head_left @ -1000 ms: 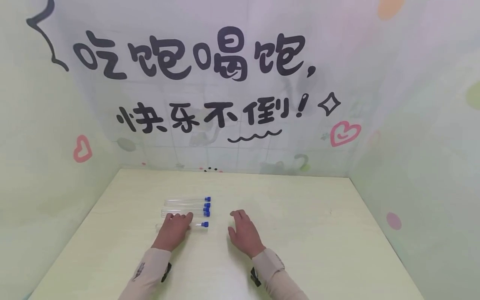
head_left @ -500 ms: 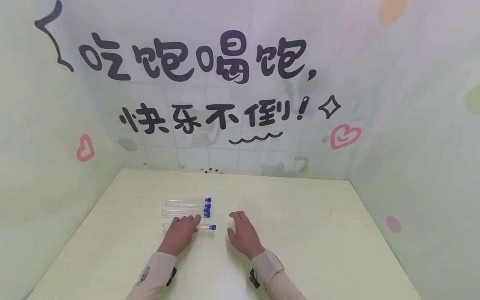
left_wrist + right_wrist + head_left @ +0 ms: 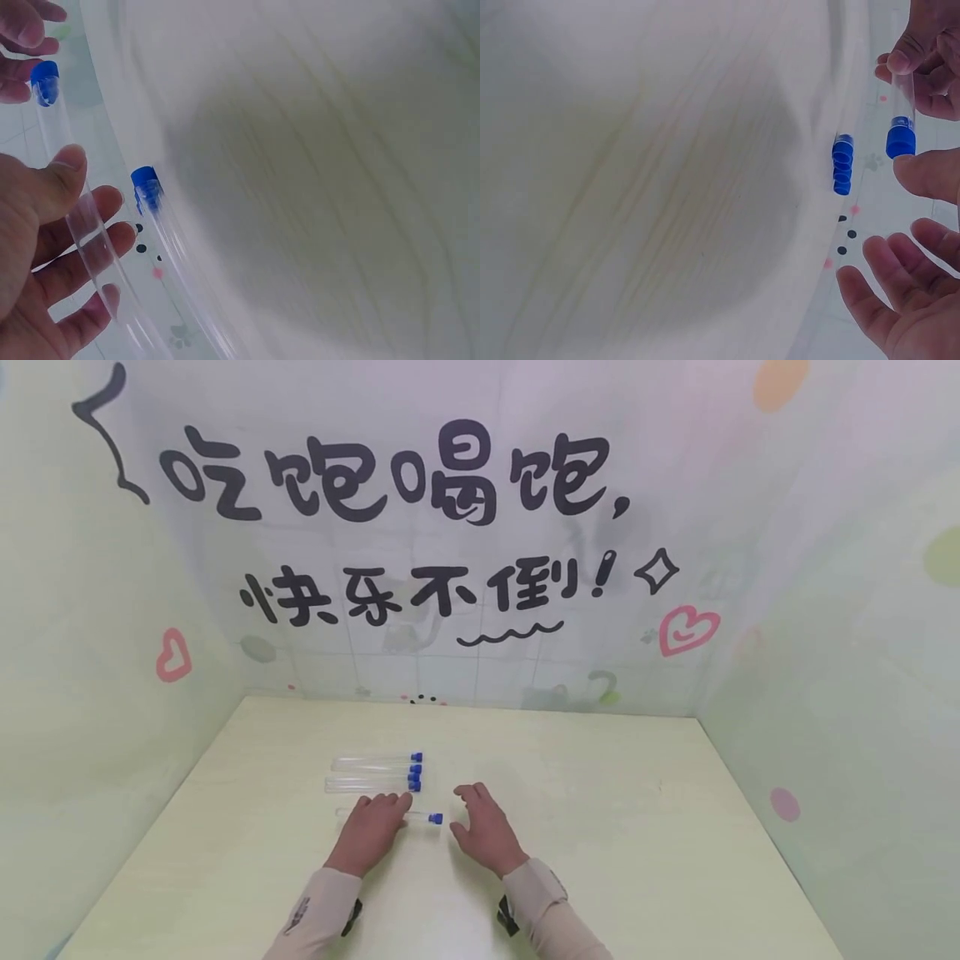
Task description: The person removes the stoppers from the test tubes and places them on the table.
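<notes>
My left hand [image 3: 369, 833] holds a clear test tube with a blue cap [image 3: 436, 818], thumb on one side and fingers on the other. In the left wrist view that tube [image 3: 54, 127] runs across the fingers, its capped end sticking out beyond the thumb. My right hand [image 3: 487, 831] is just right of the cap, fingers spread and loosely bent, gripping nothing. Seen from the right wrist, the right thumb [image 3: 930, 174] lies right at the end of the cap. The held tube's far end is partly hidden behind the left hand in the head view.
Several more test tubes [image 3: 371, 767] with blue caps lie side by side on the pale table [image 3: 637, 843], beyond the left hand, caps facing right. A printed wall covering [image 3: 480, 668] stands along the table's back edge, with side walls left and right.
My left hand has moved to the right with the test tube, bringing its cap closer to the right hand. The right hand has hardly moved. The other tubes lie as before.
</notes>
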Available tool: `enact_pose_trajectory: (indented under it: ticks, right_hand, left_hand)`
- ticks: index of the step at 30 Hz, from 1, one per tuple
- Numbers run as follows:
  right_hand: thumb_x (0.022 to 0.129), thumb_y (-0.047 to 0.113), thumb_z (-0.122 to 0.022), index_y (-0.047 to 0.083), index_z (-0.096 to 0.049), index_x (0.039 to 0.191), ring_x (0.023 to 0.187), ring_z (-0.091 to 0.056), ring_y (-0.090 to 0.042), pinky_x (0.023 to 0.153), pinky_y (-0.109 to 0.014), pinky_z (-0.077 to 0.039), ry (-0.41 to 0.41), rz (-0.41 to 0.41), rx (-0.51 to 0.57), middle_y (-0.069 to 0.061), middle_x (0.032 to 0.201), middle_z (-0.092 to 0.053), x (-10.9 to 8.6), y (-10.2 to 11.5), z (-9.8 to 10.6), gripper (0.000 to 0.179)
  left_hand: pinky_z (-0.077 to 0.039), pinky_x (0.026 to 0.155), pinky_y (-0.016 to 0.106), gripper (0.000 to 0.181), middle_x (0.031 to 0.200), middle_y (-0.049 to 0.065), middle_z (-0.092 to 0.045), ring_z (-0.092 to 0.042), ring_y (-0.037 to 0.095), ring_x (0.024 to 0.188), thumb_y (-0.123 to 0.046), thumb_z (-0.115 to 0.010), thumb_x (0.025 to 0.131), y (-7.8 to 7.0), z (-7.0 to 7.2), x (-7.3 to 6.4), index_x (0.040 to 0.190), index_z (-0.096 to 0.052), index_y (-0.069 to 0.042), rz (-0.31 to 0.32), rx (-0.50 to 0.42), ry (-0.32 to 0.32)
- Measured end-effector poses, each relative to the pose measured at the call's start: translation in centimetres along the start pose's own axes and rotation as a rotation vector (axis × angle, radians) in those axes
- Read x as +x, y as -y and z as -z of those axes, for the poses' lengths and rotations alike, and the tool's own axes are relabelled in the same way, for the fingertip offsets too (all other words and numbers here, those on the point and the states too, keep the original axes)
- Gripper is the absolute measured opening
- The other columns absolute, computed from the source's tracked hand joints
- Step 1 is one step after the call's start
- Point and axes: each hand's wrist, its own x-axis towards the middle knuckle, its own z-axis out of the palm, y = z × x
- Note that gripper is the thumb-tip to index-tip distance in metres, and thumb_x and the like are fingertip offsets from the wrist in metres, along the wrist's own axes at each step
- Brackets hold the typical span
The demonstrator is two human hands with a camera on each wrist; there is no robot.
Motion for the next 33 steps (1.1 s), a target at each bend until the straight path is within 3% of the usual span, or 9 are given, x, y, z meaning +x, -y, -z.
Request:
enact_pose_trajectory:
  ticks: [6, 14, 22, 30, 33]
  right_hand:
    - [0.083, 0.011, -0.071, 0.006, -0.054, 0.120, 0.098, -0.060, -0.019, 0.082, -0.030, -0.052, 0.018, 0.008, -0.019, -0.008, 0.111, -0.056, -0.1, 0.0, 0.1, 0.041]
    - [0.084, 0.016, -0.071, 0.007, -0.055, 0.116, 0.091, -0.061, -0.017, 0.076, -0.026, -0.051, 0.069, -0.013, -0.032, -0.007, 0.108, -0.057, -0.4, 0.0, 0.3, 0.037]
    - [0.085, 0.016, -0.070, 0.008, -0.062, 0.100, 0.077, -0.056, -0.010, 0.068, -0.022, -0.047, 0.117, -0.017, -0.050, -0.001, 0.089, -0.060, -0.5, 0.0, 0.3, 0.020]
    - [0.084, 0.016, -0.072, 0.008, -0.067, 0.090, 0.066, -0.047, -0.005, 0.060, -0.019, -0.042, 0.159, -0.058, -0.057, 0.002, 0.077, -0.059, -0.6, 0.3, 0.5, 0.011]
    - [0.084, 0.016, -0.072, 0.009, -0.067, 0.088, 0.064, -0.049, -0.004, 0.060, -0.018, -0.043, 0.160, -0.055, -0.070, 0.002, 0.076, -0.062, -0.7, 0.1, 0.5, 0.010]
  left_hand:
    - [-0.042, 0.066, 0.035, 0.023, 0.079, 0.003, -0.063, -0.057, 0.020, 0.071, -0.016, -0.074, 0.080, -0.9, 0.0, 0.0, 0.093, -0.056, -0.012, -0.033, 0.011, -0.021]
    - [-0.042, 0.067, 0.034, 0.021, 0.080, 0.001, -0.062, -0.055, 0.017, 0.072, -0.017, -0.072, 0.082, -1.9, 0.1, 0.1, 0.097, -0.057, -0.014, -0.030, 0.006, 0.009]
    - [-0.041, 0.066, 0.034, 0.022, 0.081, 0.000, -0.062, -0.055, 0.017, 0.073, -0.019, -0.072, 0.082, -2.4, 0.0, -0.1, 0.098, -0.057, -0.015, -0.048, 0.022, -0.008]
    - [-0.044, 0.066, 0.033, 0.016, 0.082, 0.000, -0.062, -0.052, 0.015, 0.072, -0.016, -0.067, 0.086, -3.0, 0.4, -0.3, 0.099, -0.058, -0.017, -0.008, -0.099, 0.056]
    - [-0.046, 0.065, 0.034, 0.013, 0.081, 0.001, -0.061, -0.051, 0.017, 0.071, -0.013, -0.065, 0.087, -3.1, 0.4, -0.3, 0.097, -0.057, -0.014, -0.032, -0.151, 0.068]
